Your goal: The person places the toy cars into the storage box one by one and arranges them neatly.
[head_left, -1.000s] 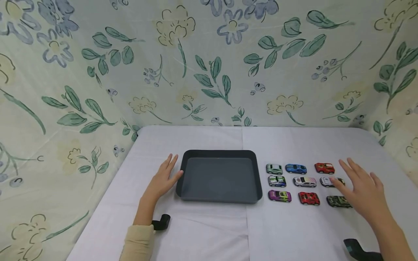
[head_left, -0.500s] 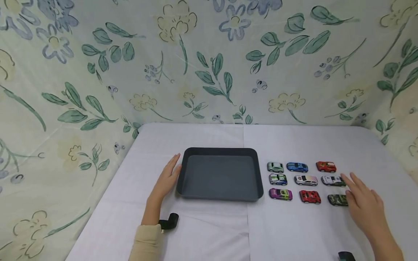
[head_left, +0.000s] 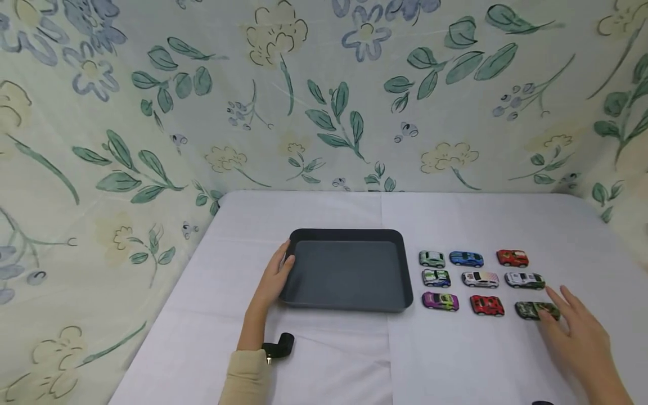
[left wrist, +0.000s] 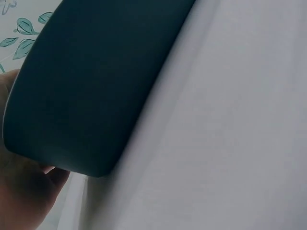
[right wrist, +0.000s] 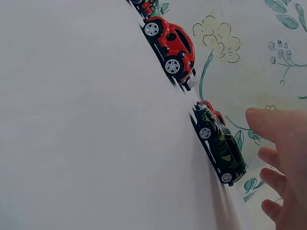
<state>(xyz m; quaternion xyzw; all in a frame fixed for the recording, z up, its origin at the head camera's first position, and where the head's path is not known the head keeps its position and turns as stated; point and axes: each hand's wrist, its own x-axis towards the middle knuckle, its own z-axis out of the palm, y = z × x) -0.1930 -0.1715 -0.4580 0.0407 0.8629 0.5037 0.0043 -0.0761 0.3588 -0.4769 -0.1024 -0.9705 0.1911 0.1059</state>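
Note:
My left hand (head_left: 270, 284) is at the left side of a dark grey baking tray (head_left: 349, 275), thumb over the rim. In the left wrist view, the tray (left wrist: 96, 86) hides part of that hand (left wrist: 26, 191), and a fingertip shows below the tray's corner. My right hand (head_left: 582, 332) is spread beside a camouflage toy car (head_left: 530, 310), thumb overlapping its right end. The right wrist view puts the fingers and thumb apart, with nothing between them, to the right of the camouflage car (right wrist: 220, 143). A white toy car (head_left: 525, 280) lies just beyond the fingertips.
Several toy cars stand in rows right of the tray, among them a blue car (head_left: 466, 259), a red car (head_left: 487, 305) and a purple car (head_left: 440, 301). Everything stands on a white cloth (head_left: 324, 354). A flowered curtain (head_left: 202, 140) hangs behind and at the sides.
My left hand has moved right onto the tray's edge, its thumb now over the rim. My right hand has come down and back toward the camouflage car. Tray and cars stay put.

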